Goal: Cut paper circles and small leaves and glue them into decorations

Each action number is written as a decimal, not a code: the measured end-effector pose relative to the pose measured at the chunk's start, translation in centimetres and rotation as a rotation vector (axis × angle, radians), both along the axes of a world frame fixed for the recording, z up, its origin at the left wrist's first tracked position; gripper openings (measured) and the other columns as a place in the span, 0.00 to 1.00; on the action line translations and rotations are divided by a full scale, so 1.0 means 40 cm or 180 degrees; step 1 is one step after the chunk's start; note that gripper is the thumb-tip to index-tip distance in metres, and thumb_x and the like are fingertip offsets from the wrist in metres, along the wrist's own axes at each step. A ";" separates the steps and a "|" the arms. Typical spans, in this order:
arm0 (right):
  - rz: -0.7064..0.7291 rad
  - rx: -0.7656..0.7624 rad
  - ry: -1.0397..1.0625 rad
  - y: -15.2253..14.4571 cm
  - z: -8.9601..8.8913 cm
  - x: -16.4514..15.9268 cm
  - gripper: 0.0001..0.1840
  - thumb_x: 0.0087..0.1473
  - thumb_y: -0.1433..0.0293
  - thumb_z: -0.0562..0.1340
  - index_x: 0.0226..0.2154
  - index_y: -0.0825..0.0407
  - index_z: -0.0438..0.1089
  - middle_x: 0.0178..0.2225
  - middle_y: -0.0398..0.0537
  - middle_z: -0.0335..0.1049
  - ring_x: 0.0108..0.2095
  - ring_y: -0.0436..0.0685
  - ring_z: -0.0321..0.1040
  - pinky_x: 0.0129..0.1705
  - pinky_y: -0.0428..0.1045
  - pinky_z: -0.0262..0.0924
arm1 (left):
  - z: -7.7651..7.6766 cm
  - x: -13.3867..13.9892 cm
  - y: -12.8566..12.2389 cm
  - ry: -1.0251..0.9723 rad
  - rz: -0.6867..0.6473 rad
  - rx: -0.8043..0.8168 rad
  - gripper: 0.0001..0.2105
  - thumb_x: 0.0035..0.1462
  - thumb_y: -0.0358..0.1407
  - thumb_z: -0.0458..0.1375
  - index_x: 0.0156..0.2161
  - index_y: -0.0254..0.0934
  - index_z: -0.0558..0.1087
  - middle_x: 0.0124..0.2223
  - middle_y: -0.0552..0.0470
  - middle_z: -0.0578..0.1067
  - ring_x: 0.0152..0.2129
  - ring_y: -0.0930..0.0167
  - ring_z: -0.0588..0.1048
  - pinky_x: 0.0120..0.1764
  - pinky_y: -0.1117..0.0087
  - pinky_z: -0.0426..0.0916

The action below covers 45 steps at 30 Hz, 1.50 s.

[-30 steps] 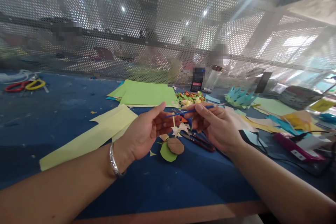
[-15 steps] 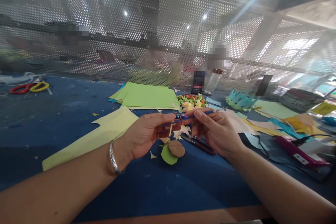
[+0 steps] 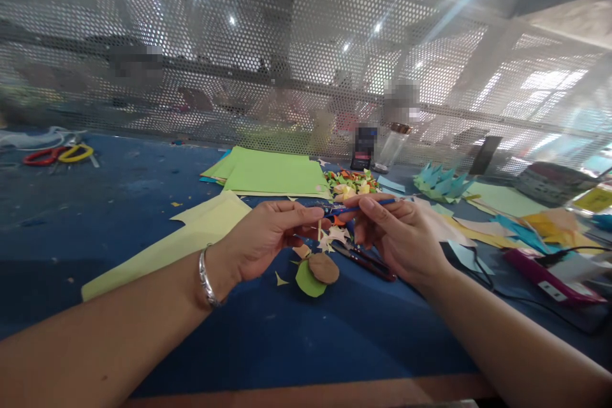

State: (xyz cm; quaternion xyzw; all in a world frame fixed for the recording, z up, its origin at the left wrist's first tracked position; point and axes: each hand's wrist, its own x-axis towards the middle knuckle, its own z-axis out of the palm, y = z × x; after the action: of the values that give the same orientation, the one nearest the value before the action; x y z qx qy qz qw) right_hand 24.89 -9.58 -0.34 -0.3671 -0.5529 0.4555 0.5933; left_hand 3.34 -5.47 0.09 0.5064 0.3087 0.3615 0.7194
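My left hand point(image 3: 282, 226), with a silver bangle at the wrist, is closed in a pinch. A short, narrow pale-yellow paper strip point(image 3: 320, 229) hangs at its fingertips. My right hand point(image 3: 396, 229) is closed around a slim blue pen-like tool point(image 3: 370, 203), whose tip reaches the left fingertips; its exact kind is unclear. Below the hands, a brown paper disc point(image 3: 324, 268) overlaps a green paper disc point(image 3: 310, 282) on the blue table. Thread snips point(image 3: 370, 262) with dark handles lie under my right hand, partly hidden.
Green paper sheets point(image 3: 275, 172) and a yellow sheet point(image 3: 201, 236) lie ahead and left. Small coloured paper pieces point(image 3: 351, 182) are heaped behind the hands. Red- and yellow-handled scissors point(image 3: 60, 154) sit far left. A purple power strip point(image 3: 549, 277) with cables stands right. Perforated metal mesh point(image 3: 239, 76) rises behind.
The paper strip at my left fingers hangs shorter and straighter. The blue tool has turned slightly, and its end no longer shows below the left fingers. The view shifted a little.
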 end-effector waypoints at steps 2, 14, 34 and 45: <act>-0.0027 0.0002 -0.0006 0.000 0.000 0.000 0.12 0.57 0.60 0.69 0.37 0.51 0.82 0.31 0.50 0.82 0.20 0.46 0.70 0.19 0.39 0.62 | 0.002 0.001 -0.002 -0.0006 0.0029 -0.0069 0.10 0.50 0.41 0.71 0.31 0.35 0.80 0.37 0.49 0.80 0.29 0.75 0.74 0.31 0.74 0.63; -0.0061 0.0116 -0.0099 -0.004 0.004 0.005 0.12 0.58 0.60 0.68 0.37 0.50 0.82 0.30 0.49 0.81 0.20 0.47 0.70 0.20 0.41 0.62 | 0.004 0.015 -0.011 -0.0377 0.0122 -0.0523 0.10 0.53 0.39 0.70 0.33 0.33 0.80 0.30 0.51 0.77 0.27 0.75 0.73 0.28 0.75 0.63; -0.0108 0.0347 -0.0527 -0.006 -0.011 0.011 0.14 0.61 0.59 0.66 0.37 0.51 0.82 0.31 0.50 0.81 0.20 0.49 0.69 0.22 0.46 0.65 | 0.001 0.001 0.010 -0.0120 -0.0263 -0.0383 0.08 0.49 0.36 0.72 0.30 0.33 0.80 0.35 0.49 0.80 0.25 0.76 0.72 0.29 0.75 0.67; -0.0101 0.0324 -0.0478 -0.004 -0.004 0.017 0.13 0.59 0.59 0.67 0.36 0.51 0.82 0.30 0.50 0.81 0.19 0.50 0.69 0.22 0.46 0.66 | 0.030 -0.002 -0.018 0.0762 -0.0118 0.1463 0.12 0.58 0.43 0.64 0.31 0.36 0.78 0.28 0.51 0.76 0.27 0.72 0.72 0.33 0.73 0.65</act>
State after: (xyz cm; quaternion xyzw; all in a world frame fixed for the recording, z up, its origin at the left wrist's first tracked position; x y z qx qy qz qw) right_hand 25.56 -9.74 -0.48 -0.3784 -0.6124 0.3885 0.5752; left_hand 3.25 -6.17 1.28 0.7013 0.2921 0.3465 0.5503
